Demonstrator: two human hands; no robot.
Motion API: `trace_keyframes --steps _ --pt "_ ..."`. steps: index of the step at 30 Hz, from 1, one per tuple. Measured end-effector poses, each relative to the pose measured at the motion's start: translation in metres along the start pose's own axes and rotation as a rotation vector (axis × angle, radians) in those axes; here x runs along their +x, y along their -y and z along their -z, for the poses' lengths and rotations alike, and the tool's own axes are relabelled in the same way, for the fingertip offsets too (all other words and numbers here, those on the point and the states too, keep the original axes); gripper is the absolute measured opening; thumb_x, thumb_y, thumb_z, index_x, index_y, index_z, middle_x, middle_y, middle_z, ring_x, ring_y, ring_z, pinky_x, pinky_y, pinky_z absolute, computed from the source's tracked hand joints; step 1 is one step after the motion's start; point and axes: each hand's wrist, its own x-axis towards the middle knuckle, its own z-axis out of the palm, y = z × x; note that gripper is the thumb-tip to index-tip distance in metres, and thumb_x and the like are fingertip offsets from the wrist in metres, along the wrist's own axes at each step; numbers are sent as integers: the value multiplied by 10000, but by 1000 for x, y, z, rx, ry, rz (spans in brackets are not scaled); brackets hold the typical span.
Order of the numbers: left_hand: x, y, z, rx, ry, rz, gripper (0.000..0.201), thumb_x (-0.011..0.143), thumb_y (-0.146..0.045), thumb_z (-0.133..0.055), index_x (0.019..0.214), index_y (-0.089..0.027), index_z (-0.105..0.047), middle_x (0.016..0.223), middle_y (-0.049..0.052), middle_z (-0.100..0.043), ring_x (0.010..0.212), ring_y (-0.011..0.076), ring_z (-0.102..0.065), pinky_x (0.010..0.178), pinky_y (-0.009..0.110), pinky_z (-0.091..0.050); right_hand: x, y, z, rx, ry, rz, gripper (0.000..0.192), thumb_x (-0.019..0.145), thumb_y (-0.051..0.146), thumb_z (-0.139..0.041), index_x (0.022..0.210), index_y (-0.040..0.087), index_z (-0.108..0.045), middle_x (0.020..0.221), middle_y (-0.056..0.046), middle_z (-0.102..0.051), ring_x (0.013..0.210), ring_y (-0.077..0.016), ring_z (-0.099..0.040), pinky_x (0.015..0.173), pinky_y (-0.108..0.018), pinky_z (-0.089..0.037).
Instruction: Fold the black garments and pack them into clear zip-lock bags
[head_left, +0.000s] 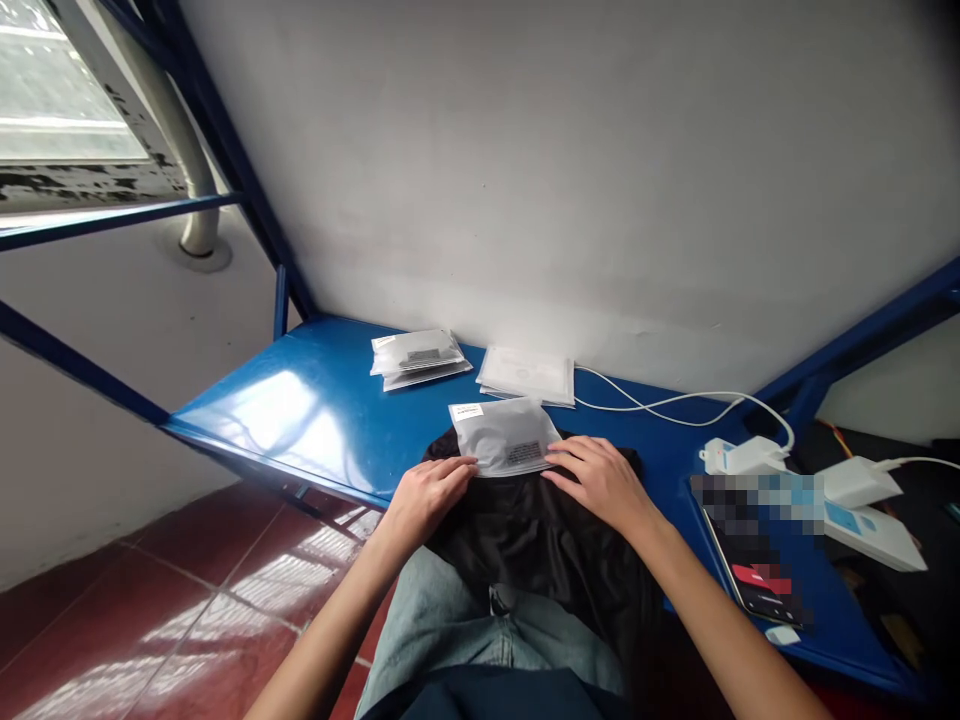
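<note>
A frosted plastic pouch (502, 440) with a white label at its upper left and dark printing at its lower right lies over black cloth (540, 520). My left hand (439, 490) has its fingers closed at the pouch's lower left corner. At the opposite lower corner, my right hand (596, 475) grips the edge, its thumb low and fingers on the side. Beyond them, a small stack of similar pouches (420, 355) rests on the blue table (352, 430). To its right is a pile of flat white packets (526, 372). What the pouch contains is not clear.
A phone (750, 550) lies at the right, beside a white power strip (874, 535) with plugged-in chargers (750, 455). A white cable (660, 405) runs along the back edge. Blue frame bars (82, 365) rise on both sides, against a wall.
</note>
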Motion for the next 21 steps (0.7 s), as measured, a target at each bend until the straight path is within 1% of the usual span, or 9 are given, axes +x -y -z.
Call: trace_keyframes --steps 2,5,8,10,11,14,16,18,21 --pt "1 1 2 -52 15 57 229 1063 -213 -451 1137 -201 -667 1263 86 -743 960 178 -769 794 288 -618 11 4 -2 -6 1 34 225 1006 285 -622 1190 229 -737 1185 -81 -770 1077 -249 -706 895 -399 -519" --pt "-1 3 2 -127 16 117 211 1051 -198 -459 1135 -215 -651 1278 74 -735 1019 177 -764 828 280 -624 19 2 -12 -35 -15 78 309 993 128 -572 1259 220 -700 1103 -77 -774 965 -225 -711 816 -359 -492" --pt "-4 6 1 -188 10 142 218 1041 -186 -461 1145 -224 -649 1275 70 -736 1034 172 -763 855 270 -625 16 -3 -18 -66 -58 62 295 971 88 -566 1196 203 -719 988 -70 -759 857 -210 -693 761 -343 -458" --pt "-5 8 -2 -231 17 151 223 1039 -182 -464 1162 -229 -643 1271 63 -738 1053 169 -759 883 271 -620 14 -4 -14 -81 -53 48 246 968 102 -571 1131 196 -730 957 -65 -746 832 -208 -680 746 -346 -435" --pt "-4 9 -3 -250 11 160 230 1038 -182 -467 1185 -232 -637 1260 57 -744 1060 169 -757 895 276 -618 16 -1 -8 -79 -41 46 253 960 100 -574 1139 198 -724 978 -67 -743 851 -212 -678 755 -351 -428" --pt "0 12 -6 -314 -53 218 247 1023 -189 -495 1228 -236 -624 1199 42 -771 1039 171 -764 888 288 -622 29 21 12 -12 -10 59 337 953 142 -596 1275 216 -667 1099 -79 -731 963 -233 -663 834 -376 -418" --pt "3 14 -7 -367 -125 251 185 1005 -186 -518 1124 -227 -653 1145 40 -790 994 173 -776 862 289 -628 44 45 18 40 -20 93 337 981 233 -610 1316 230 -640 1130 -82 -724 996 -239 -647 866 -387 -412" --pt "5 15 -8 -413 -164 266 138 989 -176 -533 981 -219 -664 1101 42 -803 960 178 -782 840 290 -629 61 68 11 50 -46 162 280 995 300 -626 1264 231 -662 1092 -72 -730 965 -235 -639 828 -380 -407" --pt "4 15 -8 -440 -178 281 149 978 -171 -544 881 -216 -649 1040 42 -814 909 182 -791 784 276 -630 79 88 -15 30 -103 244 129 988 241 -640 1092 206 -709 981 -47 -744 873 -213 -634 736 -361 -381"
